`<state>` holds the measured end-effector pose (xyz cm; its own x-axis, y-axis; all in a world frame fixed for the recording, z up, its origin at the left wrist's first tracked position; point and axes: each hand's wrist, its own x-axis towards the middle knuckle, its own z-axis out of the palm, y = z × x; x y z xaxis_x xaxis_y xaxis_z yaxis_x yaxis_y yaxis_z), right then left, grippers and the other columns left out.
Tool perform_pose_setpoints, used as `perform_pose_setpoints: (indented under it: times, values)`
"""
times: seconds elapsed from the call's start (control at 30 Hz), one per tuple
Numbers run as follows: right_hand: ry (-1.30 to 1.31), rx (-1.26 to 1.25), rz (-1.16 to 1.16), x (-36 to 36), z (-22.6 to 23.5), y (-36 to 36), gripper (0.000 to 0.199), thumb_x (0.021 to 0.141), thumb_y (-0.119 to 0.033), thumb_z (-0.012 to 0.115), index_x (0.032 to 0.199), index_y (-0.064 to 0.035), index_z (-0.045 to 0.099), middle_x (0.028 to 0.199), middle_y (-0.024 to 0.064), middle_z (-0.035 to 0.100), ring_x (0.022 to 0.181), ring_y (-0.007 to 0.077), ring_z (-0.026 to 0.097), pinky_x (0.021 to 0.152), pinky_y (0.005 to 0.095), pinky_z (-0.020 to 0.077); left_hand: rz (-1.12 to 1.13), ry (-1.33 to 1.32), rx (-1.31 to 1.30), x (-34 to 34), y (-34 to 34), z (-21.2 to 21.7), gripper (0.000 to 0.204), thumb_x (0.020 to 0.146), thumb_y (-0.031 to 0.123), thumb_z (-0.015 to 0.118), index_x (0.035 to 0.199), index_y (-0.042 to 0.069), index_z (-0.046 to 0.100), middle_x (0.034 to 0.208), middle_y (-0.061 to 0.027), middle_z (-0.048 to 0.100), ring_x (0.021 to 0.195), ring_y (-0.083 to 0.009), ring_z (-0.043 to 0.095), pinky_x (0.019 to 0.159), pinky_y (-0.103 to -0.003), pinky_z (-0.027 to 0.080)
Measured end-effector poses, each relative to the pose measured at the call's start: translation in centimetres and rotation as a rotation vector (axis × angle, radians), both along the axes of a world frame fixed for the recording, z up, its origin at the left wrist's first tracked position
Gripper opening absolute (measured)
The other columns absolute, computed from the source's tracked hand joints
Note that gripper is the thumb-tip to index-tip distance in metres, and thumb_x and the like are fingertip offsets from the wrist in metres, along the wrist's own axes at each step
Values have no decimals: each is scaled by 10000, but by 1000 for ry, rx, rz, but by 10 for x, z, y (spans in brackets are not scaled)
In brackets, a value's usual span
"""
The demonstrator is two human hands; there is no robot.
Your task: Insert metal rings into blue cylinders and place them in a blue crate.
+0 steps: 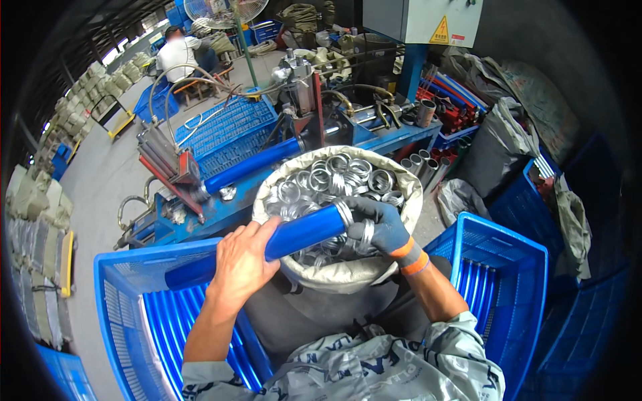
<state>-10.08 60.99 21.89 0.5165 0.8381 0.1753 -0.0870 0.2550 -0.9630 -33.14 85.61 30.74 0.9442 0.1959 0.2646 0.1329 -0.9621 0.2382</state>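
your left hand is closed round the blue tube near its middle, thumb over the top, fingers wrapped out of sight. the tube's long axis slants from low on your left up to the right, over the near side of the sack full of loose rings. its upper right end points straight at your gloved right hand, the nearer one to that end, and a silver end ring sits there, in line with the tube.

your right fingers are half curled, tips against the end ring, with spare rings caught lower in the grip (how firmly, i can't tell). so it all turns on that end: ring and tube share one line, left hand behind, right hand facing it. the tube's lower end hangs over the left crate.
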Motion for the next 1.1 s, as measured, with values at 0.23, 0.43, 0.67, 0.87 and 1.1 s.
perform_pose_setpoints:
  times: [0.23, 0.43, 0.67, 0.87, 1.1]
  values:
    - [230, -431, -223, 44, -10, 1, 256, 1115, -240, 734, 1273, -52, 810, 1132, 59, 818, 973, 158, 800, 857, 326, 648, 344, -434, -869, -36, 54, -14, 690, 965, 291, 923, 1523, -4, 645, 1246, -130, 778, 1136, -279, 760, 1051, -467, 611]
    - [588, -50, -64, 4, -7, -2, 331, 1103, -346, 772, 1272, -65, 817, 1324, 52, 791, 1188, 224, 787, 1038, 367, 622, 243, -1090, -1516, -66, 42, -41, 664, 1185, 593, 629, 1558, 47, 575, 1395, -185, 739, 1288, -295, 719, 1160, -477, 571]
    - [44, -87, 8, -8, 3, 1, 558, 991, -36, 852, 1520, 34, 689, 1488, 103, 746, 1337, 177, 717, 1187, 362, 566, 160, -1148, -1756, -44, 6, -84, 701, 1169, 555, 678, 1611, 21, 574, 1522, -196, 717, 1378, -333, 724, 1122, -495, 632]
    - [152, 157, 10, -7, -10, 4, 792, 1001, -25, 852, 1705, 54, 498, 1665, 145, 611, 1474, 218, 637, 1247, 385, 531, 184, -1113, -1704, -34, -4, -92, 668, 1158, 511, 712, 1584, 10, 593, 1515, -197, 723, 1357, -334, 741, 1104, -506, 648]
    - [21, 14, -30, -22, 15, 4, 698, 1084, -15, 737, 1740, 22, 504, 1565, 116, 684, 1318, 158, 698, 1140, 343, 576, 147, -1106, -1690, -43, 3, -108, 606, 1157, 479, 721, 1540, 15, 653, 1466, -178, 761, 1302, -317, 773, 1054, -490, 673]
